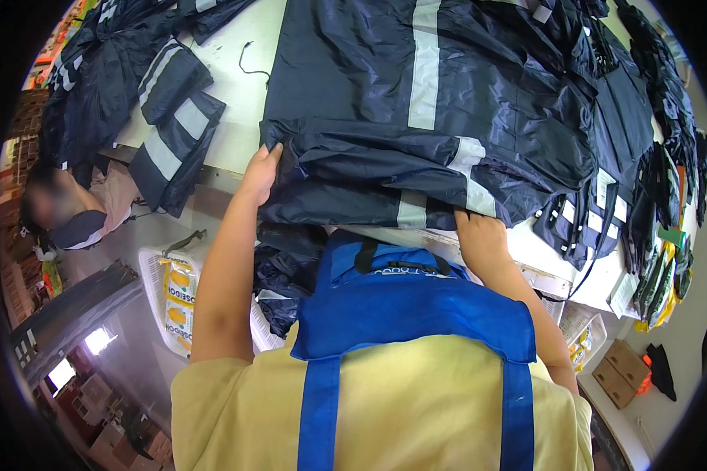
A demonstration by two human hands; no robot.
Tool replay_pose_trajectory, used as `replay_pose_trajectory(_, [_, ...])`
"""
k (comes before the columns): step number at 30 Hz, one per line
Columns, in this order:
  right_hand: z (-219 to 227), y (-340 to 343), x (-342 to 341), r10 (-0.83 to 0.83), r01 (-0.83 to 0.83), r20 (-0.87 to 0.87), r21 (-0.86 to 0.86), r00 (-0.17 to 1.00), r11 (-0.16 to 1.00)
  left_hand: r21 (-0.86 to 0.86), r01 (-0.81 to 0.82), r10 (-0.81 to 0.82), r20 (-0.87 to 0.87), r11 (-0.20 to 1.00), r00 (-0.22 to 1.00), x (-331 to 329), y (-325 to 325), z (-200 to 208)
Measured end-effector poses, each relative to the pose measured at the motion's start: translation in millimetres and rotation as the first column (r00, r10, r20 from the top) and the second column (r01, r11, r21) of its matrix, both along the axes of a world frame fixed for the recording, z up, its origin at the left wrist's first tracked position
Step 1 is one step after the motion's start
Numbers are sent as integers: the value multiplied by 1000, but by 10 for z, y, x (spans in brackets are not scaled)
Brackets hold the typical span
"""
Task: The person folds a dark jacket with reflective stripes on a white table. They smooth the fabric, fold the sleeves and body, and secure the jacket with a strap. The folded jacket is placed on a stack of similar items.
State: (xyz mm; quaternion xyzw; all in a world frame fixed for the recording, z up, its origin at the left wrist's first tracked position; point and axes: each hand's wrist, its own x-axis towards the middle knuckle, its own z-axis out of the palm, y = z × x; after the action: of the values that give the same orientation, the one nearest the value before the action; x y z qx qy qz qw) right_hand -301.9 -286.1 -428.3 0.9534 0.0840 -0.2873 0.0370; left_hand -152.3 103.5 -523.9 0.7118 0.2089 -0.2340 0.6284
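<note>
A pale desk (239,86) runs across the upper half of the frame, mostly covered by dark cloth; its bare top shows between the piles at upper left. On it, at upper centre, lies a shiny dark garment (346,71) with light stripes, its lower part folded over in a thick, rumpled band along the near edge. The left hand (262,174) is at the band's left end, its fingers grasping the fabric, thumb on top. The right hand (481,237) is at the band's lower edge, right of centre; its fingers go under the cloth, so I cannot tell whether they are closed.

A thin dark cord (247,64) lies on the bare strip. More striped dark pieces (177,145) are at upper left, some hanging over the edge, and a dark heap (672,102) fills the upper right. Bagged green and yellow packages (661,286) are at the right.

Below the desk, left of the wearer's blue apron (416,314), dark bundles (283,263) are stacked, and farther left a white basket (151,294) holds yellow packets (182,284). Another person (106,200) is at the far left, beyond a grey floor (130,239). A brown cardboard box (620,373) stands at lower right.
</note>
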Motion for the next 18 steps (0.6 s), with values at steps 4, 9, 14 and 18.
replay_pose_trajectory(4, [127, -206, -355, 102, -136, 206, 158, 973, 978, -89, -68, 66, -15, 994, 998, -89, -31, -2])
replay_pose_trajectory(9, [-299, -335, -905, 1, -135, 332, 381, 943, 915, -44, 24, -24, -4, 999, 1000, -127, -106, -13])
replay_pose_trajectory(14, [-107, -393, -620, -239, -63, 375, 639, 896, 767, -17, 39, -38, 93, 999, 995, -279, -111, 195])
replay_pose_trajectory(18, [-375, -483, 7, -568, 298, 391, 566, 724, 769, 214, 29, -105, 354, 976, 929, -425, -120, 280])
